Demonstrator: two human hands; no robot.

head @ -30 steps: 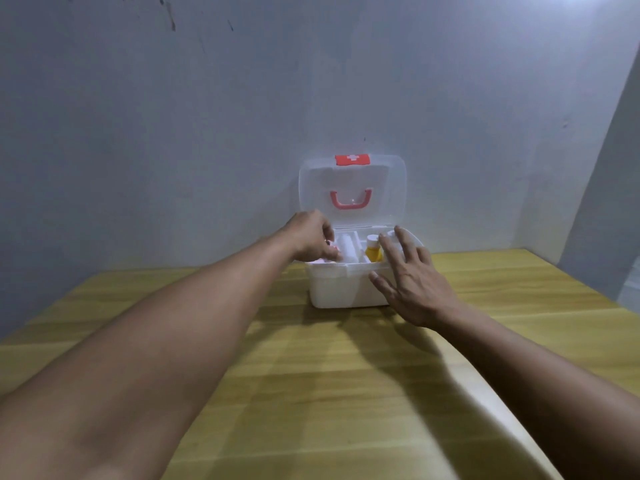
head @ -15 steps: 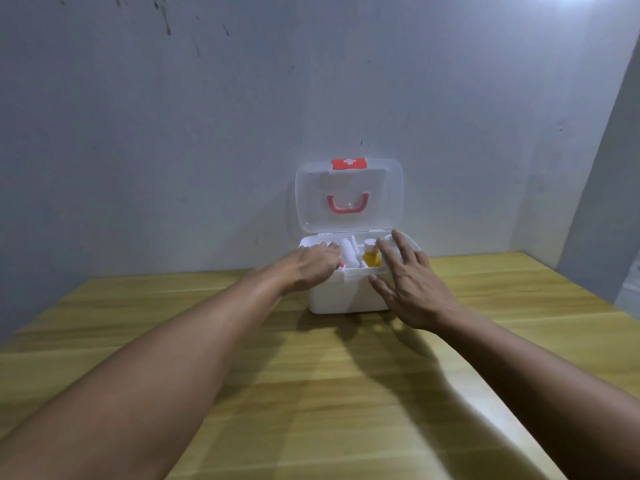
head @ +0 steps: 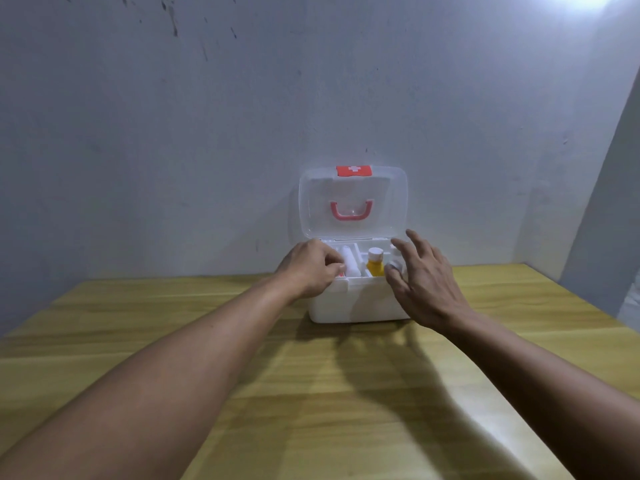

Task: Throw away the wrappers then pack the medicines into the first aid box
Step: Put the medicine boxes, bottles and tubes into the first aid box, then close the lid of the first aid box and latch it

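The white first aid box (head: 353,303) stands at the back of the wooden table, against the wall. Its clear lid (head: 353,202), with a red handle and a red cross latch, is raised upright. Inside are a yellow bottle (head: 375,266) with a white cap and a white roll (head: 349,261). My left hand (head: 310,268) is over the box's left compartment, its fingers curled on a small item with a red edge (head: 341,273), mostly hidden. My right hand (head: 426,278) is at the box's right front corner, fingers spread and holding nothing.
The wooden table (head: 311,393) stretches from the box toward me, with both forearms reaching over it. A grey wall runs right behind the box and a second wall closes in on the right. No wrappers are in view.
My left hand has come down from the lid's edge into the left compartment with the small item. My right hand has shifted slightly up along the box's right corner.
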